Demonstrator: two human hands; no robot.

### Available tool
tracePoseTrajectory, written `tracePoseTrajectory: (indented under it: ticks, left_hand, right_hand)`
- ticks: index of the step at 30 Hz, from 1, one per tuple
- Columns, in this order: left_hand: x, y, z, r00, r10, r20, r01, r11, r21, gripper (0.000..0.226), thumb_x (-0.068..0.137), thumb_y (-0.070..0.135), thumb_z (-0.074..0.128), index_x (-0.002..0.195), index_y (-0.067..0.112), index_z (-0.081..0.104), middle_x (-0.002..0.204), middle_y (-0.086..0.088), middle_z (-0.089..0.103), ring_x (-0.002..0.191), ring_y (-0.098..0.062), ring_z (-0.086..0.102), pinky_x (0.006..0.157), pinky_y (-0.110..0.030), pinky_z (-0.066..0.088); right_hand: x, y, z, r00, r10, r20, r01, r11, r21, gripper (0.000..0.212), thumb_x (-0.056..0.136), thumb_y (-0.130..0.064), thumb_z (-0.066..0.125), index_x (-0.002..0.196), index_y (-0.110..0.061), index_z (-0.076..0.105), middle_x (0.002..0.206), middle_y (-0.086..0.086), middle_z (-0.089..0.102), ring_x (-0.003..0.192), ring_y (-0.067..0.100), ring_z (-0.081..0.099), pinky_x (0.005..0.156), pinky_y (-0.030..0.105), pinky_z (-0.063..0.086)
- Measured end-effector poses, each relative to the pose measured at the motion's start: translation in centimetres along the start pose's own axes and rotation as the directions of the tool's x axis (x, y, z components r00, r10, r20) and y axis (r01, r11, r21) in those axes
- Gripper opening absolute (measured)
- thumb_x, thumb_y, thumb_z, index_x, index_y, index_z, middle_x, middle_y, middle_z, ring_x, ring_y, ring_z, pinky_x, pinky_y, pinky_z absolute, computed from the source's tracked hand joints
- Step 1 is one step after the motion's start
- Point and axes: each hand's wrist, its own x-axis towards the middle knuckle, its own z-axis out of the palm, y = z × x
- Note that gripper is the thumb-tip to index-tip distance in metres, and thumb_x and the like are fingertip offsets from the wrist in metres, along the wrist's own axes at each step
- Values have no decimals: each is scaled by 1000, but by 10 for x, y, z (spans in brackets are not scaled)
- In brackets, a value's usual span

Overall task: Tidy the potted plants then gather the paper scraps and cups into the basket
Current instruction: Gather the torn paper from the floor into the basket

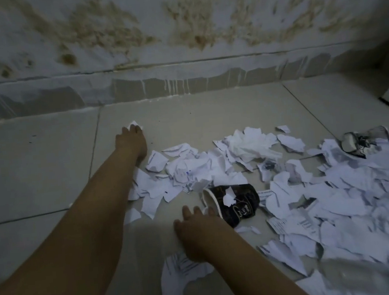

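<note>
Indoor corner, tiled floor (209, 112), stained wall (175, 17), strewn paper scraps (337, 192)

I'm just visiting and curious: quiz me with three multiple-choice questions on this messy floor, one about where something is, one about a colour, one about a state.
1. Where does the dark cup lie?
A. among the paper scraps, just beyond the right hand
B. on a shelf
C. inside a basket

2. What colour are most scraps?
A. red
B. white
C. green

3. How does the cup sit?
A. upright
B. upside down
C. tipped on its side

Answers: 1 A, it lies on the floor tiles with scraps round it, by the right hand's fingertips. 2 B, the torn sheets look white with some print. 3 C, its open rim faces sideways.
</note>
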Motion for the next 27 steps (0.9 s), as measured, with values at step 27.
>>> tracePoseTrajectory:
  ticks: [27]
  left_hand:
    - [-322,-4,54,957,3,-290,-209,701,-682,43,80,-8,48,119,5,59,125,-15,56,118,-27,48,93,-26,35]
  right_hand:
    - [-144,-7,26,876,-160,-455,191,981,23,35,85,-1,44,118,-8,55,118,17,52,115,30,43,87,35,37]
